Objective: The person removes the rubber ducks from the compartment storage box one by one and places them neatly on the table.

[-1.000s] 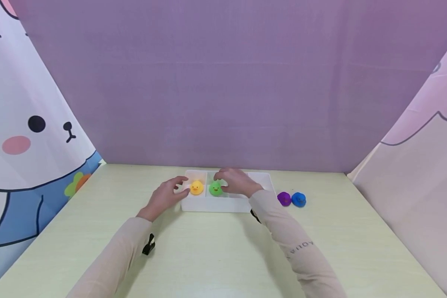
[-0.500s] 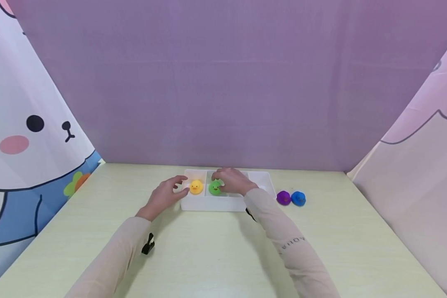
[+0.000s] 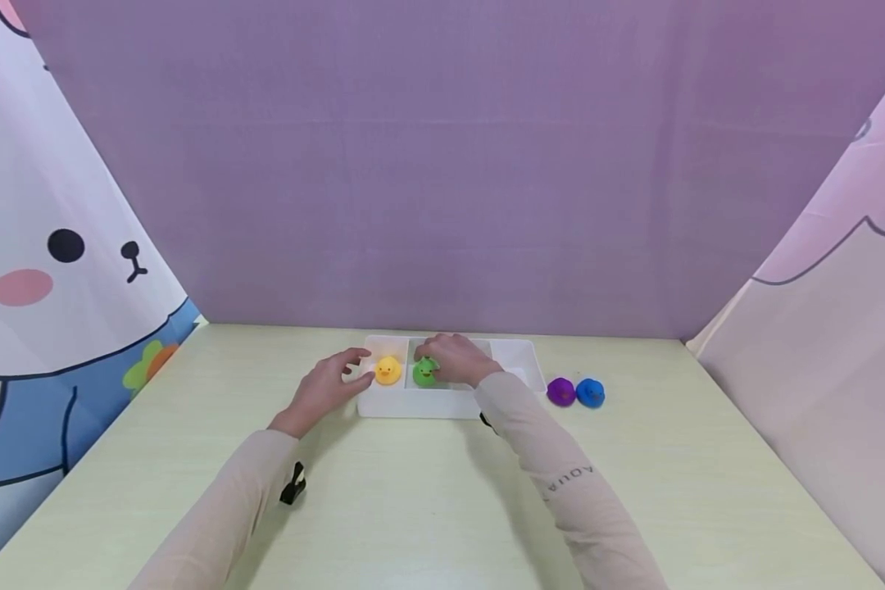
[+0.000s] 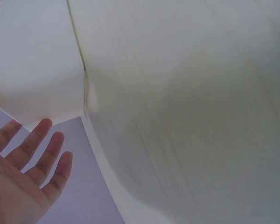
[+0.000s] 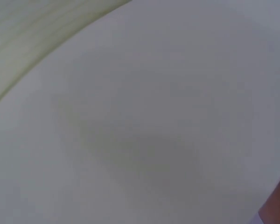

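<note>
In the head view a white divided tray [image 3: 413,403] stands near the table's back edge. My right hand [image 3: 457,359] reaches over it from the right and pinches a green rubber duck [image 3: 424,373] in the second section, thumb on the near right side and fingers behind. A yellow rubber duck [image 3: 388,370] sits in the leftmost section. My left hand [image 3: 324,387] is at the tray's left end, thumb and forefinger spread at its edge. In the left wrist view, that hand's fingers [image 4: 52,151] are loosely extended, tips beside the white tray wall [image 4: 39,60].
To the right of the tray, a purple rubber duck [image 3: 561,392] and a blue rubber duck [image 3: 590,393] sit side by side on the pale wooden table [image 3: 413,508]. A purple cloth [image 3: 442,180] hangs behind; printed curtains flank both sides. White tray surface [image 5: 154,116] fills most of the right wrist view.
My right hand has shifted slightly left and closed in on the green duck, its fingers now around it. The left hand has stayed at the tray's end.
</note>
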`<state>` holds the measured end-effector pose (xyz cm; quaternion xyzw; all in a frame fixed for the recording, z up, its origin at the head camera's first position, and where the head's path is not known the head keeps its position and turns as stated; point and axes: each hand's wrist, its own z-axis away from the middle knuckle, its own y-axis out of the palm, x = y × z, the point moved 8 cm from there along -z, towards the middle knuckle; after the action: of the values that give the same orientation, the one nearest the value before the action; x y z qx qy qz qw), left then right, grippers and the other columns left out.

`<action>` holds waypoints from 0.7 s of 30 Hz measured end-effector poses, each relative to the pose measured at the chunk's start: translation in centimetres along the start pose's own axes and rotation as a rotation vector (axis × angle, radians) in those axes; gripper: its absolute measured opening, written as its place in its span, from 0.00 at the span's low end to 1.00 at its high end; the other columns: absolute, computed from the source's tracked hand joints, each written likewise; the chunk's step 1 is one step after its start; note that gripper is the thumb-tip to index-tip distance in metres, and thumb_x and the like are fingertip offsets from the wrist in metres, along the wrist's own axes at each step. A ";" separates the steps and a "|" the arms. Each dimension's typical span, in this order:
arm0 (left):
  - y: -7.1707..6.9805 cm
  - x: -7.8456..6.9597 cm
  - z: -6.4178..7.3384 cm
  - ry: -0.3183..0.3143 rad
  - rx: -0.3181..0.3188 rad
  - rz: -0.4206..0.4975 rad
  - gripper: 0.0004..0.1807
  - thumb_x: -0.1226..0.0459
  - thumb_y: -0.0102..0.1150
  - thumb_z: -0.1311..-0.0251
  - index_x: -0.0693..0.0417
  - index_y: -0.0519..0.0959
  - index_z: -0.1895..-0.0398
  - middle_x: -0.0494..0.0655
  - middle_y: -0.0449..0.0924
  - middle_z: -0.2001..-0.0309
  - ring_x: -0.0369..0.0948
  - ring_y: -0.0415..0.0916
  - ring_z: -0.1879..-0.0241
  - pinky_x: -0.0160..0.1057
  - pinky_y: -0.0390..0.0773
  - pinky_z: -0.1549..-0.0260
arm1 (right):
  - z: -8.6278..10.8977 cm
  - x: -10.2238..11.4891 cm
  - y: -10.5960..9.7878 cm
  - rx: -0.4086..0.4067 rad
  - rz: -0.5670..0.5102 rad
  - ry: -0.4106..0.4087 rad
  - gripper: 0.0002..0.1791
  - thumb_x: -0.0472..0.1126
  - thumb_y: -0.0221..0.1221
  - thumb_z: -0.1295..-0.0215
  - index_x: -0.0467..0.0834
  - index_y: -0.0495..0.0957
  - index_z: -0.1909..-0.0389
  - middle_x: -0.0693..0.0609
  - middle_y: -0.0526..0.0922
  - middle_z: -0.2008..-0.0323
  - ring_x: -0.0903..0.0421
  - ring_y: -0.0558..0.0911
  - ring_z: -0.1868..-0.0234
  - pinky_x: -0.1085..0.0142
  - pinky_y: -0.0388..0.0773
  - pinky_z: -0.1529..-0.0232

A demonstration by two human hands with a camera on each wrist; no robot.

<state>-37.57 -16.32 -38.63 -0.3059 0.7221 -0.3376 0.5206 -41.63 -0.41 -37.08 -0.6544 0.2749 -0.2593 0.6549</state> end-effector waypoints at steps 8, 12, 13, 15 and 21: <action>0.0 0.0 0.0 -0.007 0.005 0.003 0.25 0.51 0.55 0.42 0.48 0.70 0.42 0.55 0.76 0.48 0.50 0.76 0.54 0.48 0.77 0.64 | -0.2 0.0 0.4 0.036 0.030 0.037 0.21 0.35 0.63 0.47 0.54 0.78 0.51 0.57 0.80 0.51 0.57 0.77 0.49 0.57 0.72 0.49; 0.0 0.0 0.1 -0.011 0.008 0.005 0.26 0.50 0.54 0.42 0.48 0.70 0.42 0.55 0.76 0.48 0.50 0.75 0.54 0.47 0.77 0.65 | -0.2 0.1 0.4 0.049 0.039 0.045 0.21 0.34 0.62 0.46 0.54 0.78 0.51 0.57 0.80 0.52 0.57 0.77 0.50 0.57 0.72 0.49; 0.0 0.0 0.1 -0.011 0.009 0.004 0.26 0.50 0.54 0.42 0.48 0.70 0.42 0.55 0.76 0.48 0.50 0.75 0.54 0.47 0.77 0.65 | -0.2 0.1 0.3 0.051 0.041 0.046 0.21 0.34 0.62 0.46 0.54 0.78 0.51 0.57 0.80 0.52 0.57 0.77 0.50 0.57 0.72 0.49; 0.0 0.0 0.1 -0.010 0.009 0.000 0.26 0.50 0.54 0.42 0.48 0.70 0.42 0.55 0.76 0.48 0.50 0.76 0.54 0.48 0.77 0.65 | -0.1 0.2 0.3 0.052 0.043 0.045 0.20 0.34 0.62 0.46 0.54 0.78 0.51 0.57 0.80 0.52 0.57 0.77 0.50 0.57 0.72 0.49; 0.0 -0.1 0.1 -0.002 0.007 0.003 0.26 0.50 0.54 0.42 0.49 0.70 0.42 0.55 0.76 0.49 0.51 0.76 0.54 0.48 0.77 0.65 | 0.0 0.3 0.2 0.038 0.027 0.035 0.19 0.35 0.63 0.46 0.53 0.79 0.52 0.58 0.81 0.53 0.58 0.77 0.51 0.57 0.73 0.50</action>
<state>-37.48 -16.26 -38.63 -0.3032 0.7210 -0.3390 0.5228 -41.43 -0.57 -37.25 -0.6334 0.2902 -0.2674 0.6657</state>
